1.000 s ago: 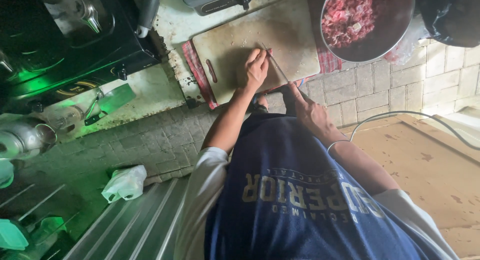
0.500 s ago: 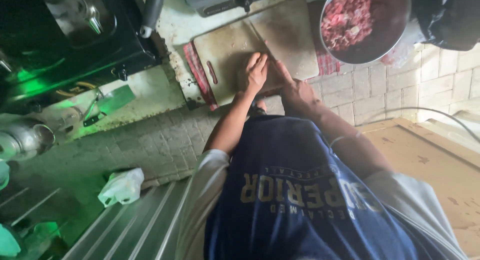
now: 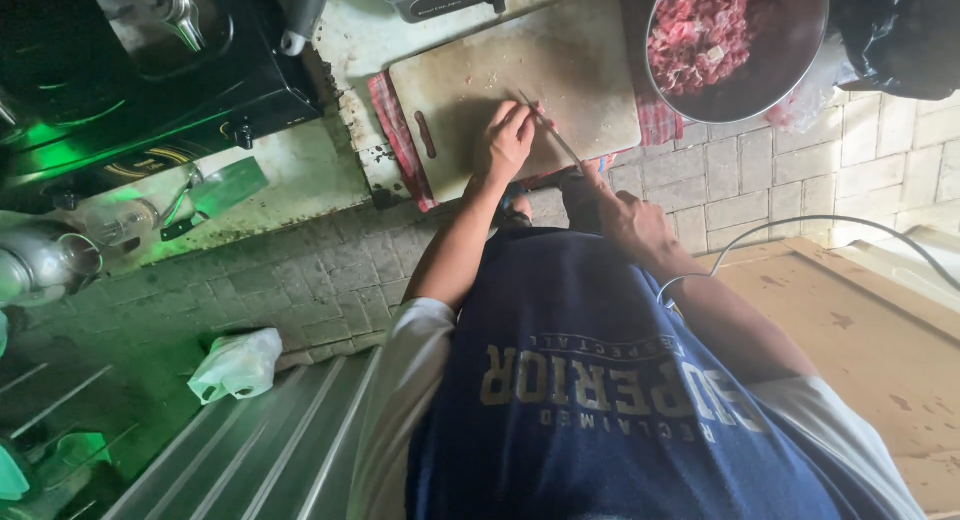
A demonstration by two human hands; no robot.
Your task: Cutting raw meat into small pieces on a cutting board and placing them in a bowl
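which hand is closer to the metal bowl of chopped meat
Right. The right hand grips the knife below the metal bowl; the left hand rests further away on the cutting board.

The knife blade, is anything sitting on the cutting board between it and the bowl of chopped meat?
Nothing visible does. The knife, in the right hand, crosses the left hand's fingertips on the cutting board. From there to the metal bowl only bare, stained board shows.
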